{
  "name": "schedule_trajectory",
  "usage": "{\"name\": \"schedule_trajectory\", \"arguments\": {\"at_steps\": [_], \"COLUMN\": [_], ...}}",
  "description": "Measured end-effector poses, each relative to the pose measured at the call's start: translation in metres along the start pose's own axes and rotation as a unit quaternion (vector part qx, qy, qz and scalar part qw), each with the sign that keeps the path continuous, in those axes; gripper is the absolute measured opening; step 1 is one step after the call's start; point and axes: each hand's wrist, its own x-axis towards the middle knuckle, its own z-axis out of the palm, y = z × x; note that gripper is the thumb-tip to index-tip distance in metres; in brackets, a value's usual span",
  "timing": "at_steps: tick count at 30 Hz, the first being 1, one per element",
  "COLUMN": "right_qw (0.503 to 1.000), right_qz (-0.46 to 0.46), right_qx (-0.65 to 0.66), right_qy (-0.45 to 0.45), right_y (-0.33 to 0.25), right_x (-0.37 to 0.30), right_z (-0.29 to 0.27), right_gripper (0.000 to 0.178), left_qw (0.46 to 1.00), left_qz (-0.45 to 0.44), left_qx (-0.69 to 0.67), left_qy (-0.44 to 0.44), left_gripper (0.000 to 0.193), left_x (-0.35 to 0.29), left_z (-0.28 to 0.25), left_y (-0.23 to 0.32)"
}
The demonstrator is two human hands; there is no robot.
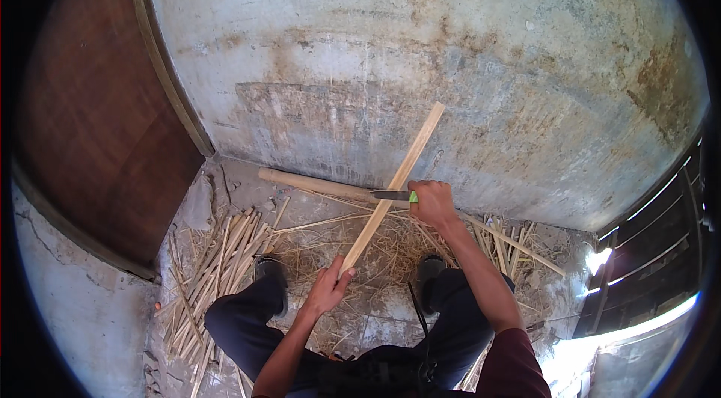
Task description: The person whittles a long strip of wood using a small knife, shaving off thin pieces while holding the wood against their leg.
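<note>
A long pale bamboo strip slants from my left hand up toward the wall. My left hand grips its lower end between my knees. My right hand holds a knife with a green handle; the knife blade points left and meets the strip near its middle. A thick round wooden pole lies on the ground behind the strip, along the foot of the wall.
Several split bamboo strips are piled on the floor at left, more strips at right, with dry shavings between my feet. A stained concrete wall stands ahead, a brown wooden door at left.
</note>
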Motion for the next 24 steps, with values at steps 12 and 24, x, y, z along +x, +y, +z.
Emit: {"name": "schedule_trajectory", "arguments": {"at_steps": [12,24], "right_qw": [0.972,0.992], "right_qz": [0.167,0.064], "right_qx": [0.017,0.054], "right_qy": [0.163,0.099], "right_y": [0.066,0.043], "right_x": [0.013,0.001], "right_z": [-0.023,-0.015], "right_gripper": [0.018,0.036], "left_qw": [0.999,0.996], "left_qz": [-0.014,-0.041], "left_qx": [-0.003,-0.037], "left_qy": [-0.035,-0.074], "left_gripper": [0.028,0.034], "left_x": [-0.011,0.000], "left_z": [0.006,0.006], "left_y": [-0.008,-0.004]}}
